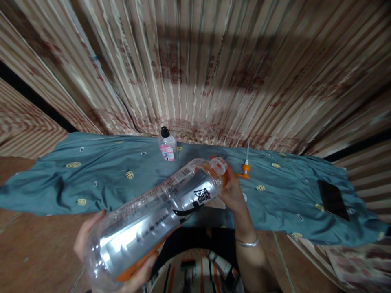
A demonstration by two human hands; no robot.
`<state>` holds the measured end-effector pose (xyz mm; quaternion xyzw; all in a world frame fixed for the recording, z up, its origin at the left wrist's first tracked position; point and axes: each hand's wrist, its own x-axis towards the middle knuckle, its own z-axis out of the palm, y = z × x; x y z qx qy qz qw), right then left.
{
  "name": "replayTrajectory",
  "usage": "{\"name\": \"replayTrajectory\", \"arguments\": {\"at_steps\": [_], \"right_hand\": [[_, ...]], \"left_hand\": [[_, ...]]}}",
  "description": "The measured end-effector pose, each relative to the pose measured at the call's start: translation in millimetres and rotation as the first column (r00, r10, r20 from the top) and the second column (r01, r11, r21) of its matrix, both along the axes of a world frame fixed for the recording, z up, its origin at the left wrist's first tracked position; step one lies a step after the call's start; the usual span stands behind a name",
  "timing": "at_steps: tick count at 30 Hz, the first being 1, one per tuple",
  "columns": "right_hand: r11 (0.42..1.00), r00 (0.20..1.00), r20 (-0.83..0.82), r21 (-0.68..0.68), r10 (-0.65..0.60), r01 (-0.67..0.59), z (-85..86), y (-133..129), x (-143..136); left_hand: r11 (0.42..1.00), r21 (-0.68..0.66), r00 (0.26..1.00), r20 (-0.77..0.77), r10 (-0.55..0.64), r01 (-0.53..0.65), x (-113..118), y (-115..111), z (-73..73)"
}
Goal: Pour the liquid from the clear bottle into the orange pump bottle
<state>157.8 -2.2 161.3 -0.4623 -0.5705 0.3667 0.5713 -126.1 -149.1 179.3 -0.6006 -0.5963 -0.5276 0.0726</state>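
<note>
A large clear plastic bottle [152,219] with a silver label and black lettering lies slanted across the view, its open mouth pointing up and right. My left hand [137,272] grips it near the base, fingers on both sides. By the bottle's neck, my right hand [232,189] is closed around an orange container [225,178], which is mostly hidden behind the big bottle. Just right of that hand, a pump top [245,167] with an orange collar and a pale dip tube rests on the cloth.
The teal patterned cloth [104,175] covers a long, low surface. A small clear bottle [167,145] with a black cap and pink label stands at its back. Toward the right end lies a black phone [332,199]. A striped curtain [195,73] hangs behind.
</note>
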Motion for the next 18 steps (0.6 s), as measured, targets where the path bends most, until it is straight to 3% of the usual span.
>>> {"name": "replayTrajectory", "arguments": {"at_steps": [6, 11, 15, 18], "right_hand": [[0.997, 0.997, 0.044, 0.036, -0.069, 0.068, -1.2, -5, -8], [0.990, 0.986, 0.103, 0.057, -0.131, 0.126, -8.2, -3, -10], [0.987, 0.984, 0.133, 0.126, -0.116, 0.100, -12.7, -3, -10], [0.984, 0.982, 0.154, 0.157, -0.109, 0.085, -14.6, -3, -9]], "left_hand": [[1.000, 0.015, 0.999, -0.032, -0.016, 0.016, -4, 0, -3.8], [1.000, 0.003, 0.998, 0.060, 0.019, -0.019, -6, -5, -9.8], [0.996, -0.077, 0.994, 0.096, 0.047, -0.040, -5, -9, -8.6], [0.998, -0.053, 0.999, 0.040, 0.021, -0.019, -9, -10, -7.0]]}}
